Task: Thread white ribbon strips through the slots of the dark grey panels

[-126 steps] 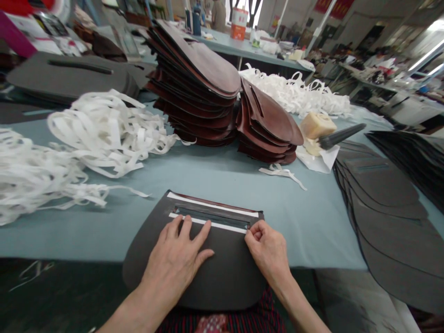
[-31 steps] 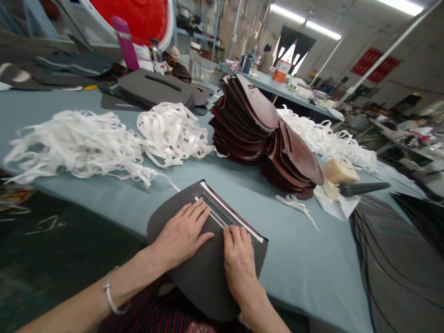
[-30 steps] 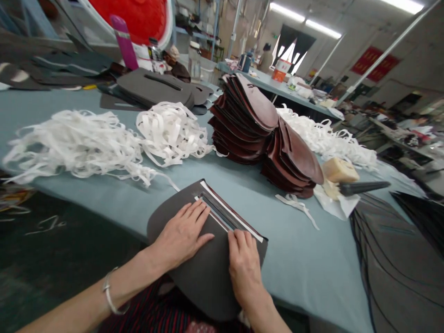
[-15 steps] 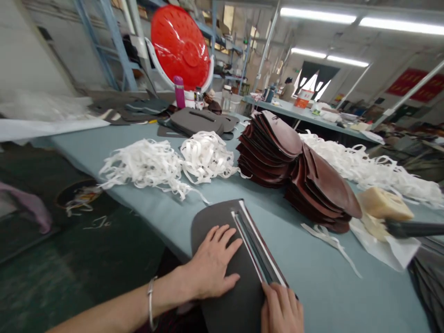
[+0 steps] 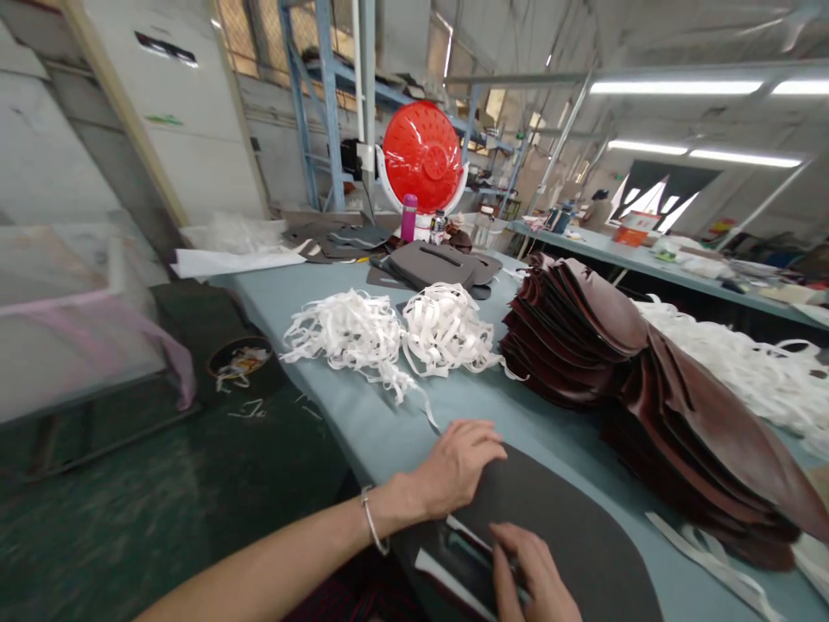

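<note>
A dark grey rounded panel (image 5: 570, 527) lies at the near edge of the table, cut by a long slot with white strips (image 5: 453, 583) along its sides. At the panel's far left edge my left hand (image 5: 453, 466) is closed, its fingers bent over the rim; a bracelet circles that wrist. My right hand (image 5: 534, 570) is at the slot, its fingers together and closed on the material there. Part of the slot is hidden under this hand, and the panel's near end runs out of view.
Two heaps of white strips (image 5: 353, 337) lie beyond my hands. To the right stands a tall stack of brown leather pieces (image 5: 576, 337), with more white strips (image 5: 744, 354) behind. Grey panels (image 5: 427, 263), a purple bottle (image 5: 408, 218) and a red round heater (image 5: 422, 155) are farther back.
The panel has been turned, so its slot now lies on the near left side. My left hand has gone from flat on the panel to its far edge. The view has swung left.
</note>
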`<action>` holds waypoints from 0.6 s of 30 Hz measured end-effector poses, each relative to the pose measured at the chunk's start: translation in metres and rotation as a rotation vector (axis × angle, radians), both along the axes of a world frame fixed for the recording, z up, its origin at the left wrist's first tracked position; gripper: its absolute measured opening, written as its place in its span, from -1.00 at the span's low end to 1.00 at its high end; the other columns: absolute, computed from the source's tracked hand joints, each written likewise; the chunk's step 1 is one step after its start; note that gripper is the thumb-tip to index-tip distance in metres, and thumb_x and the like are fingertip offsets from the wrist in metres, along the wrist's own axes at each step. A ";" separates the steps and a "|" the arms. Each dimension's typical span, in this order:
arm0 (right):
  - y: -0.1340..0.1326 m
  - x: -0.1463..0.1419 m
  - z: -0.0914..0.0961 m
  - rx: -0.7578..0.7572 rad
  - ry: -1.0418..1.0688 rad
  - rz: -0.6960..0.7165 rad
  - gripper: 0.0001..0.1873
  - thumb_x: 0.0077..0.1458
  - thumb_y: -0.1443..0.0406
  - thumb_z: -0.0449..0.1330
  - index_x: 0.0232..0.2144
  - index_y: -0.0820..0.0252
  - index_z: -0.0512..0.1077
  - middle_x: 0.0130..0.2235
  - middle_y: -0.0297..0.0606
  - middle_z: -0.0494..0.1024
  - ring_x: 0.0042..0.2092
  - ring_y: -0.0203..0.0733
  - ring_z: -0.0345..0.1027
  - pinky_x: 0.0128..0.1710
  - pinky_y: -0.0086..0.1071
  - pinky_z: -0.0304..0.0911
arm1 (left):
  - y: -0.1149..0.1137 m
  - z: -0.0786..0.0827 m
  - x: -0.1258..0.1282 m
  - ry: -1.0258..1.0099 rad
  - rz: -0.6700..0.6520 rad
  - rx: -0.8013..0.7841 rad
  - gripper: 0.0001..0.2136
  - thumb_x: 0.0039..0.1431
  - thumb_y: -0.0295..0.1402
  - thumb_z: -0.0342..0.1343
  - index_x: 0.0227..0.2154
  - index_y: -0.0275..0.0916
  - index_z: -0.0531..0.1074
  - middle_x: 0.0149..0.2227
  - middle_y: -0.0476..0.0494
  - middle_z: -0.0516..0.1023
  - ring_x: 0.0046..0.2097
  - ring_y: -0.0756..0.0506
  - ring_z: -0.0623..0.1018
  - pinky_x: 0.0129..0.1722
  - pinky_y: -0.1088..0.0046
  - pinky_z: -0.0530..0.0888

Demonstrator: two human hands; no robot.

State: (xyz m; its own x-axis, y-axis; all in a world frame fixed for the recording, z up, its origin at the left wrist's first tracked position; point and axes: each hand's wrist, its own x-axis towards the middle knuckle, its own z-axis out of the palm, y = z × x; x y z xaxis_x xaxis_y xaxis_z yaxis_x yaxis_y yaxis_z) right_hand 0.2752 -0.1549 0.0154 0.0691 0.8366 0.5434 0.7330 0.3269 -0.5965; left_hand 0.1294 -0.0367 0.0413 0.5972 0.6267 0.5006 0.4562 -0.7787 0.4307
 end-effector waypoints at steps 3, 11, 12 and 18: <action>0.044 -0.015 0.022 -0.171 0.033 0.070 -0.77 0.18 0.25 0.04 -0.21 0.16 0.46 -0.22 -0.19 0.55 -0.21 -0.19 0.45 -0.19 -0.39 0.33 | 0.010 0.006 -0.039 -0.136 0.377 0.024 -0.67 0.16 -0.60 -0.14 -0.10 -0.19 0.39 0.00 -0.16 0.43 0.15 -0.11 0.31 0.15 0.21 0.21; 0.157 -0.105 0.030 -0.355 0.118 0.191 -0.67 0.13 0.26 0.04 -0.11 0.30 0.43 -0.25 -0.16 0.55 -0.25 -0.21 0.41 -0.22 -0.38 0.26 | 0.035 -0.001 -0.102 -0.002 0.683 0.067 -0.72 0.16 -0.44 -0.03 -0.06 -0.19 0.34 0.03 -0.22 0.36 0.16 -0.21 0.27 0.11 0.12 0.24; 0.161 -0.109 0.029 -0.368 0.103 0.195 -0.72 0.13 0.27 0.03 -0.20 0.28 0.46 -0.35 -0.23 0.54 -0.33 -0.24 0.39 -0.29 -0.41 0.24 | 0.038 -0.005 -0.105 0.012 0.676 0.058 -0.77 0.17 -0.45 -0.05 -0.12 -0.19 0.36 0.01 -0.20 0.38 0.15 -0.20 0.28 0.11 0.13 0.25; 0.153 -0.079 0.034 -0.376 -0.025 0.066 -0.80 0.11 0.32 0.01 -0.47 0.16 0.41 -0.47 -0.29 0.44 -0.40 -0.24 0.26 -0.40 -0.41 0.00 | 0.056 -0.019 -0.122 0.062 0.630 0.037 -0.83 0.14 -0.53 -0.09 -0.27 -0.22 0.34 -0.18 -0.15 0.44 0.06 -0.14 0.35 0.06 0.22 0.29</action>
